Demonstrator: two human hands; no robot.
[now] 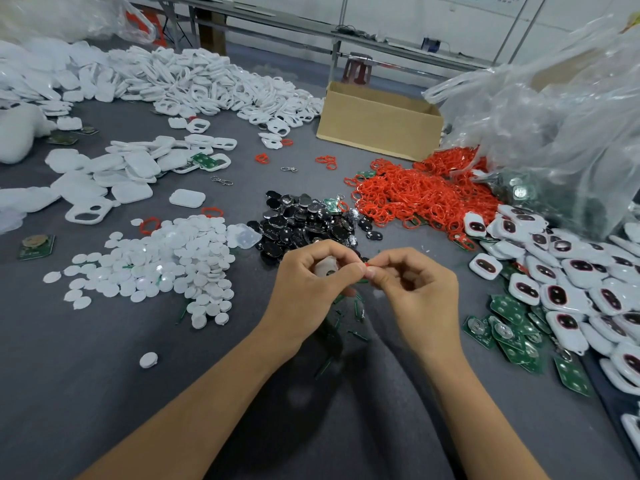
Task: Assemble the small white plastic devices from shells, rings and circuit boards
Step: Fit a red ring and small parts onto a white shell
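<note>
I saw both hands raised over grey table (pixel 104 375), near its front edge. Left hand (pixel 311 282): grip curled round white shell (pixel 325 266), probably steadying it for fitting. Right hand (pixel 415 285): grip pinched red ring (pixel 369 263) at shell's edge, against left fingertips. Parts lay sorted within reach: ring pile (pixel 415 195), white discs (pixel 173 261), circuit boards (pixel 512 327), finished devices (pixel 571 289). Board print too small; I read no labels.
</note>
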